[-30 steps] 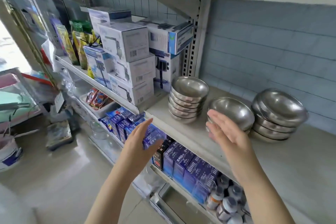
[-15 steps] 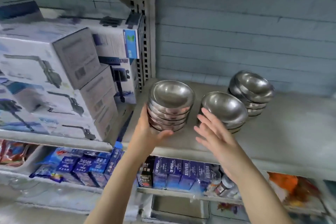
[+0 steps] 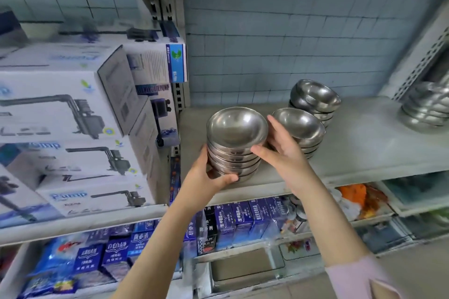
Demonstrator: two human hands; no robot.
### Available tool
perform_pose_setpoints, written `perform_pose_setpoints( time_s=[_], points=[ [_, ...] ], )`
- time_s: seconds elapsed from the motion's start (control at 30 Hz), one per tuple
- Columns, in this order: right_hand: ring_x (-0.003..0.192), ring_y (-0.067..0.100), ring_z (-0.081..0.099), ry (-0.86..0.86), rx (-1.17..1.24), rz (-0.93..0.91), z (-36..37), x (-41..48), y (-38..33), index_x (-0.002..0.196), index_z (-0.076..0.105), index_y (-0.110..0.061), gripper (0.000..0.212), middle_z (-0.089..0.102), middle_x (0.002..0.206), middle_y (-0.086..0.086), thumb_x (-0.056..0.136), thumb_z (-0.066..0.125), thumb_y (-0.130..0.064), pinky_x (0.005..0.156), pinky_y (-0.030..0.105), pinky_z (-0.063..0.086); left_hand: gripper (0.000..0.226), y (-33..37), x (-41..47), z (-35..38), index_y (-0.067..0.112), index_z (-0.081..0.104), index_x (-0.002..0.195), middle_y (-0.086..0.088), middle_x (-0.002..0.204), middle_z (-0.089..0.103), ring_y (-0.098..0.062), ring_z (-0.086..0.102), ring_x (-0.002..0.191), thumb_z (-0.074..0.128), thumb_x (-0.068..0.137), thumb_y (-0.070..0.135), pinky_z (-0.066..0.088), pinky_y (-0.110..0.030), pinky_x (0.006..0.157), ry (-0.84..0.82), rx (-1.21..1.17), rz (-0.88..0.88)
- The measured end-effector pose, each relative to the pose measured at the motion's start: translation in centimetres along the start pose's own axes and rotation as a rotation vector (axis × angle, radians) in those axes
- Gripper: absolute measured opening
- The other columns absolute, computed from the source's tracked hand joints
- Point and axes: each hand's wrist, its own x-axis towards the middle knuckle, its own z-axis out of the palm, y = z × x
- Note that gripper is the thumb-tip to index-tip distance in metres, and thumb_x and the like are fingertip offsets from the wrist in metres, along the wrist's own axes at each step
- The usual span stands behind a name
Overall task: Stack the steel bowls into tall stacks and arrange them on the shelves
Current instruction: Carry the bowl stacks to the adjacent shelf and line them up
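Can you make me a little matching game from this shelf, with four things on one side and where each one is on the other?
Things:
1. near bowl stack
2. middle bowl stack
3. back bowl stack
4. pump boxes

Places:
A. farthest back on the shelf, nearest the tiled wall
B. piled on the left, beyond the upright post
C. gripped between the left hand and right hand
D. just behind the right hand

Pairs: 1-C, 2-D, 3-A, 4-B
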Motion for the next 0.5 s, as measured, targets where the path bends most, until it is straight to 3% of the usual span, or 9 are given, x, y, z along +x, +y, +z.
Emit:
perform_pose_setpoints(
  time_s=[0.1, 0.17, 0.3, 0.4, 0.5],
  points=[
    [0.134, 0.0, 0.045, 0.011, -0.037, 0.0, -0.02, 0.01, 0.11, 0.148, 0.036, -0.034, 0.093, 0.051, 0.142, -0.019, 0.066, 0.081, -0.041, 0.104, 0.024, 0.043, 0.093, -0.02, 0.2, -0.43, 0.035, 0.029, 0.146, 0.022, 0.13, 0.054, 0.011, 0.051, 0.112, 0.084, 0.071, 0.038, 0.037, -0.016, 0.097, -0.039, -0.042, -0.02],
    [0.132, 0.0, 0.048, 0.027, -0.039, -0.004, 0.06, -0.07, 0.19, 0.147, 0.039, -0.033, 0.089, 0.053, 0.141, -0.017, 0.069, 0.08, -0.036, 0.104, 0.025, 0.044, 0.094, -0.09, 0.16, -0.51, 0.037, 0.027, 0.147, 0.023, 0.128, 0.053, 0.01, 0.05, 0.112, 0.083, 0.072, 0.037, 0.037, -0.018, 0.098, -0.046, -0.046, -0.005],
    [0.133, 0.003, 0.049, 0.057, -0.045, -0.002, 0.17, -0.34, 0.36, 0.149, 0.039, -0.027, 0.091, 0.053, 0.144, -0.014, 0.069, 0.081, -0.035, 0.11, 0.034, 0.042, 0.096, -0.11, 0.06, -0.37, 0.038, 0.022, 0.149, 0.023, 0.129, 0.05, 0.003, 0.048, 0.116, 0.082, 0.073, 0.04, 0.034, -0.016, 0.095, -0.047, -0.043, 0.001],
    [0.133, 0.003, 0.048, 0.062, -0.039, 0.019, 0.18, -0.55, 0.47, 0.147, 0.039, -0.034, 0.09, 0.052, 0.142, -0.019, 0.069, 0.082, -0.041, 0.113, 0.038, 0.04, 0.095, -0.26, 0.16, -0.37, 0.04, 0.025, 0.147, 0.023, 0.13, 0.051, 0.002, 0.048, 0.117, 0.082, 0.072, 0.041, 0.034, -0.015, 0.094, -0.046, -0.037, 0.003],
    [0.128, -0.007, 0.048, 0.028, 0.011, 0.06, 0.57, -0.7, 0.69, 0.15, 0.031, -0.039, 0.086, 0.05, 0.135, -0.028, 0.077, 0.075, -0.034, 0.114, 0.042, 0.039, 0.093, -0.36, 0.23, -0.26, 0.037, 0.03, 0.146, 0.02, 0.131, 0.053, 0.005, 0.051, 0.113, 0.083, 0.07, 0.042, 0.036, -0.01, 0.091, -0.032, -0.026, 0.005]
  ],
)
